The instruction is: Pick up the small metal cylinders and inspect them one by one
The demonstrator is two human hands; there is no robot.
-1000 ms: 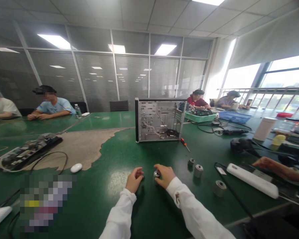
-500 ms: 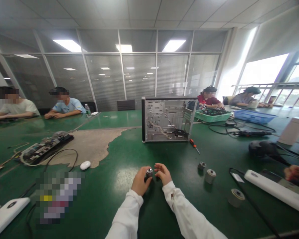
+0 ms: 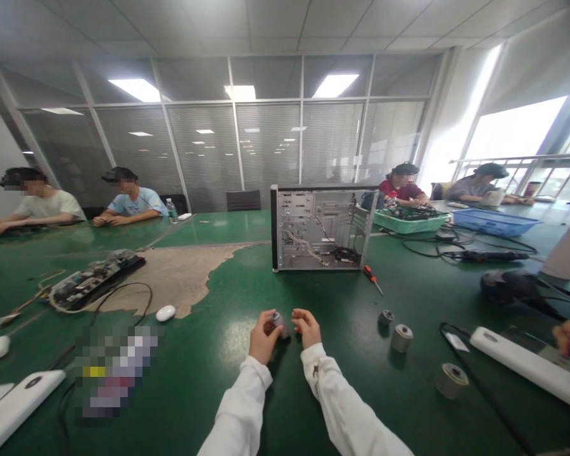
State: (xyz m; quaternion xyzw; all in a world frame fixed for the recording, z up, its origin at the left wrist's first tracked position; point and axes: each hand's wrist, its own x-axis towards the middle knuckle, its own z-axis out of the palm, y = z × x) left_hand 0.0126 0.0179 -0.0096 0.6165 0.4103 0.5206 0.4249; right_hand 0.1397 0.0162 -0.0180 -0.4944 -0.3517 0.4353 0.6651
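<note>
At the near desk [image 3: 389, 392], left hand [image 3: 262, 342] is now tipping its pinched cylinder [image 3: 278, 322] leftward, leaving right hand [image 3: 309, 330] free, fingers loosely parted.

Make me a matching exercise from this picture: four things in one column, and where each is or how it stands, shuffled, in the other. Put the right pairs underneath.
Column one
1. Left hand
2. Screwdriver
3. Computer case
4. Blue basket

Column two
A. Upright on the green table, its inside showing
B. To the right of the green basket
C. Fingers around a small metal cylinder
D. Lying on the table, with an orange-red handle

Right pairs: 1-C, 2-D, 3-A, 4-B
</note>
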